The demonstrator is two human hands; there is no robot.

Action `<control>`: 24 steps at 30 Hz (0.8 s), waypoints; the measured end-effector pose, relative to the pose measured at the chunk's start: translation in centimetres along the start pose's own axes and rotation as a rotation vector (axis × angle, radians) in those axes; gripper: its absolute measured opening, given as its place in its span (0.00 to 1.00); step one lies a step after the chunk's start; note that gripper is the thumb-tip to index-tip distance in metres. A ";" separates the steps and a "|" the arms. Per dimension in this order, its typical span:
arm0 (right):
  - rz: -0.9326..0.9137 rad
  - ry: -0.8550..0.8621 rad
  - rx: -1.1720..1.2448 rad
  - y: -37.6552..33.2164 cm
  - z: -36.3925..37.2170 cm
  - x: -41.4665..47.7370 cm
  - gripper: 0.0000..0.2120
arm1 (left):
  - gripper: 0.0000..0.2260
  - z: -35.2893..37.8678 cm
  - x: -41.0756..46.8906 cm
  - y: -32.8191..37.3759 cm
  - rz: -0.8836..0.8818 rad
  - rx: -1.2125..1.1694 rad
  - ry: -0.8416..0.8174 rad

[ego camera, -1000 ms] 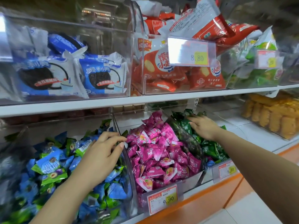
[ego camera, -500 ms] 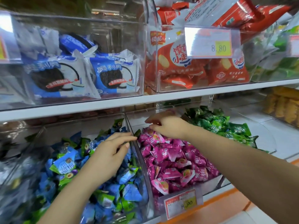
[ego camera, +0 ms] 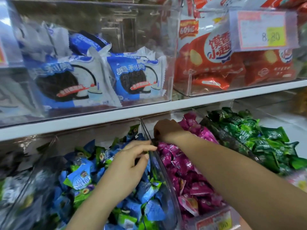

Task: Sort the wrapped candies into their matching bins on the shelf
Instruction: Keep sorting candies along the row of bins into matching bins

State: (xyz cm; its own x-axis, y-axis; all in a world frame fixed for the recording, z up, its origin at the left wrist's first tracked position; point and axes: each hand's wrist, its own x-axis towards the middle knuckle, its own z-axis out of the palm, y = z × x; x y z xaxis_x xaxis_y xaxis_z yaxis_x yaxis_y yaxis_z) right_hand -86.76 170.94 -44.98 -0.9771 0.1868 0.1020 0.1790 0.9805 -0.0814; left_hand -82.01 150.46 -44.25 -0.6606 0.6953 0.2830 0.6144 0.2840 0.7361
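SORTING AT THE CANDY SHELF: A person's right hand reaches into the back left corner of the pink bin, a clear tub on the lower tier heaped with pink candies. The back of the hand faces the camera. Its fingers curl down out of sight over something dark against the bin's left wall, and whether its grip holds a candy cannot be told.

The left hand hovers just left of the pink bin, above a heap of blue candies mixed with green-edged wrappers. Its fingers stretch toward the bin's left wall, the tips at or almost at the rim. The grip is narrow, thumb close beneath the fingers, with no candy showing in it.

Green candies fill the tub just right of the pink bin. A white shelf runs directly above the pink bin. It carries clear tubs of cookie packs up and to the left, and red packs above, behind a price tag.
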 end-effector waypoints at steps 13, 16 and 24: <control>-0.119 0.195 1.090 -3.0 -5.3 -6.6 0.10 | 0.24 -0.2 -0.5 1.4 0.004 0.255 0.480; -0.153 0.154 1.023 -2.5 -4.9 -6.1 0.13 | 0.16 -0.5 -0.5 0.0 -0.037 0.334 0.422; -0.127 -0.222 0.260 0.4 -3.4 -5.6 0.23 | 0.12 -2.3 -0.6 -1.2 -0.155 0.532 0.516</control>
State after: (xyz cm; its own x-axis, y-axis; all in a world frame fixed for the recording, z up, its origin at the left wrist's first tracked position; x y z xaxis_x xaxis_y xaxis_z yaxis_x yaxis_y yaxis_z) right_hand -80.83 170.45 -42.16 -0.9960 0.0184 -0.0875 0.0468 0.9413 -0.3344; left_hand -83.36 148.12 -43.91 -0.7940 0.2611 0.5490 0.5368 0.7249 0.4317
